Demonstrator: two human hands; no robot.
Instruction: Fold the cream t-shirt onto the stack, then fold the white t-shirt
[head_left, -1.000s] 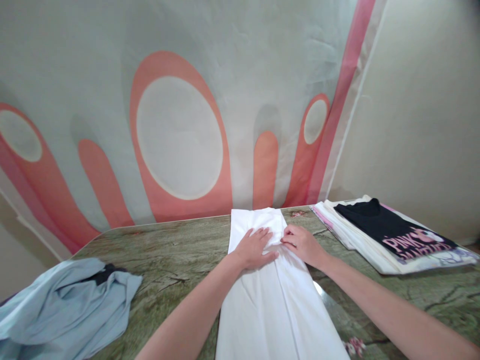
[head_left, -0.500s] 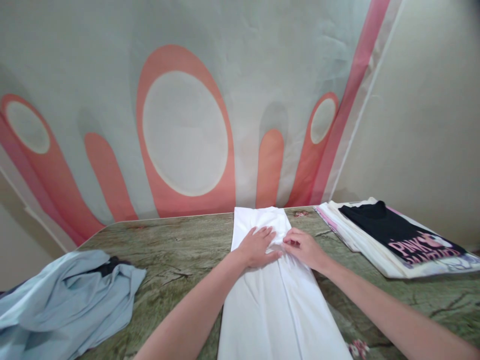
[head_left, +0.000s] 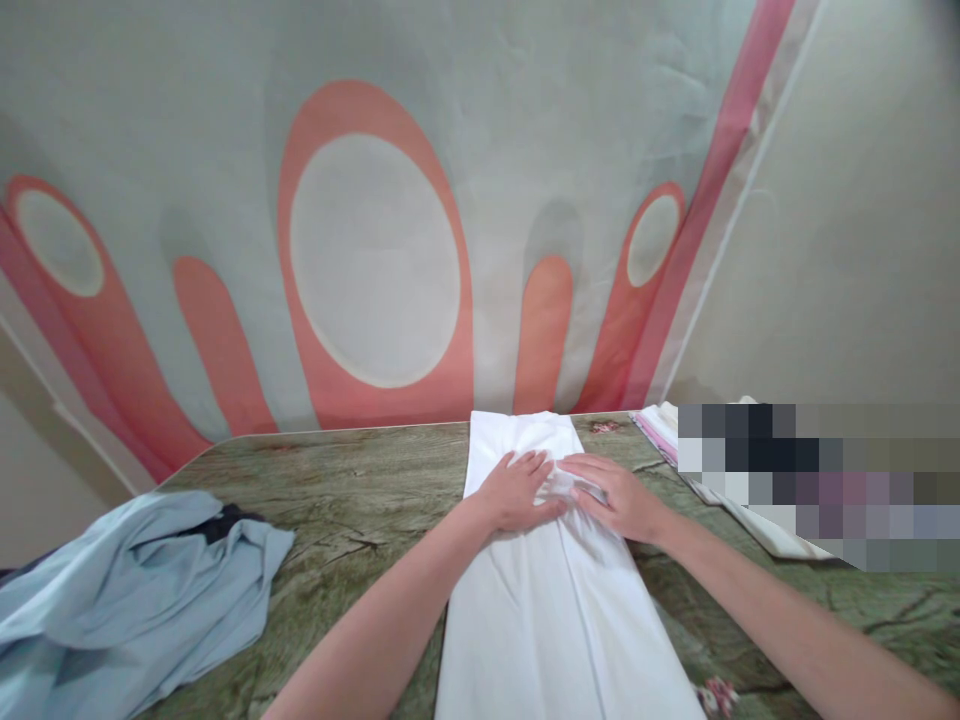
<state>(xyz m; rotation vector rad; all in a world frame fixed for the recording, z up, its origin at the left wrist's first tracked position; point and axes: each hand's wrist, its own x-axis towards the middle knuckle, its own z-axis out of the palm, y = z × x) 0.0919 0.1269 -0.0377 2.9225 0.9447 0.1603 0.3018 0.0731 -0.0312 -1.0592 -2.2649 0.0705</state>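
Observation:
A long strip of folded white cloth [head_left: 540,620] runs from the table's far edge toward me; its exact kind of garment does not show. Flat on its upper part lies my left hand [head_left: 517,490], fingers spread. My right hand [head_left: 619,495] rests at the cloth's right side, fingers stretched out over it toward the left hand, thumb apart. Small wrinkles show in the fabric between the two hands. Neither hand grips anything.
A crumpled light blue garment [head_left: 150,600] with something dark in it lies at the left. Stacked clothes [head_left: 780,535], partly blurred out, sit at the right. The wood-patterned table [head_left: 360,460] meets a backdrop [head_left: 495,130] with pink shapes behind it.
My right hand has gone from pinched fingers at the cloth's right edge to fingers laid out over the cloth. The left hand keeps its place.

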